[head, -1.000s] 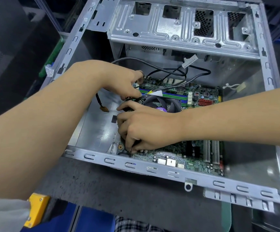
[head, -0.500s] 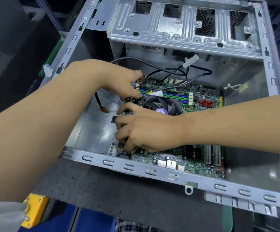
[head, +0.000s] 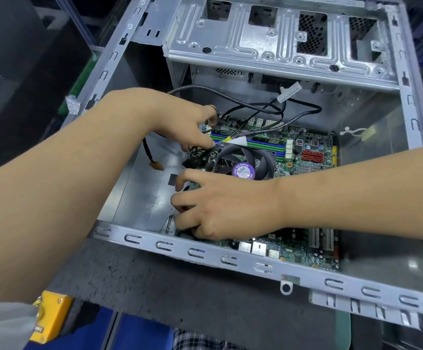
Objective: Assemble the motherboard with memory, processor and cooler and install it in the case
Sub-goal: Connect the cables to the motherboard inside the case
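The motherboard (head: 303, 170) lies flat on the floor of the open case (head: 230, 258), with the cooler (head: 243, 162) fan mounted near its left-centre and the memory (head: 258, 145) seated in the blue and green slots just behind the fan. The board appears not yet fastened; the step in hand is judged to be aligning its left edge with the case's rear panel.

The right hand (head: 218, 205) rests over the board's near-left corner, fingers curled down around that edge, probably to nudge the board sideways into position. What lies under the fingertips is hidden.

The left hand (head: 180, 122) reaches in from the left, fingers bent and pinching at the black wiring beside the fan's left corner. This likely keeps the wires clear of the board edge. Exactly what it grips cannot be told.

Black cables (head: 268, 107) loop above the memory, from the drive cage (head: 268, 46) area. A brown connector (head: 156, 165) hangs loose on the case floor. A yellow block (head: 51, 317) sits on the bench outside.
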